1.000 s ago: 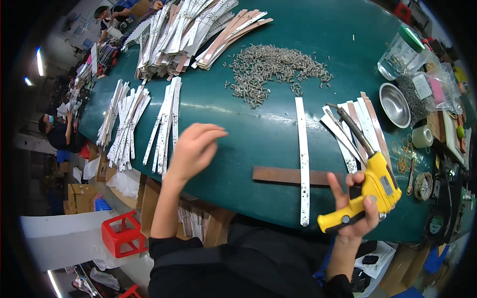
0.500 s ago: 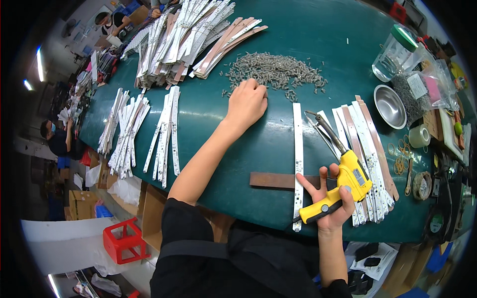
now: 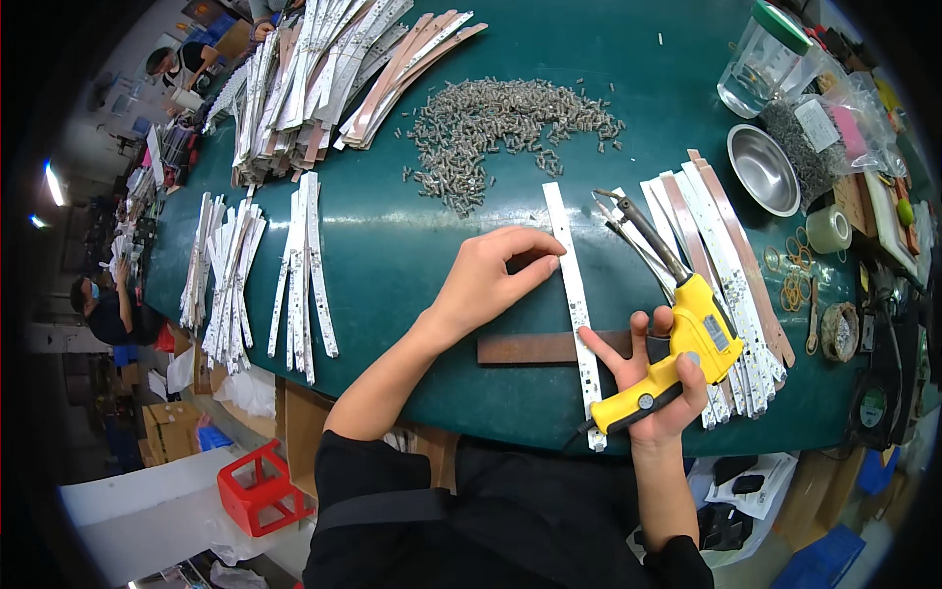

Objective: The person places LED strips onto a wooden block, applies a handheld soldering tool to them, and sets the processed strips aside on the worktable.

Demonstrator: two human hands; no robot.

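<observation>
My right hand point(image 3: 655, 388) grips a yellow soldering gun point(image 3: 687, 339) whose dark tip points up and away over the green table point(image 3: 392, 245); its index finger rests on a long white strip point(image 3: 574, 294) lying lengthwise across a brown bar point(image 3: 525, 348). My left hand point(image 3: 491, 280) sits just left of that strip, thumb and fingers pinched together near its edge; whether it holds a small part is hidden. A heap of small grey metal parts point(image 3: 500, 123) lies farther up the table.
More white and brown strips lie right of the gun point(image 3: 731, 245), in rows at left point(image 3: 299, 265) and stacked at the back point(image 3: 324, 69). A steel bowl point(image 3: 762, 169), clear jar point(image 3: 751, 59), tape roll point(image 3: 829, 229) and bags sit at right. Other people work at far left.
My left hand has drawn back from the heap of grey parts to the white strip. The right hand with the yellow gun has stayed in about the same place.
</observation>
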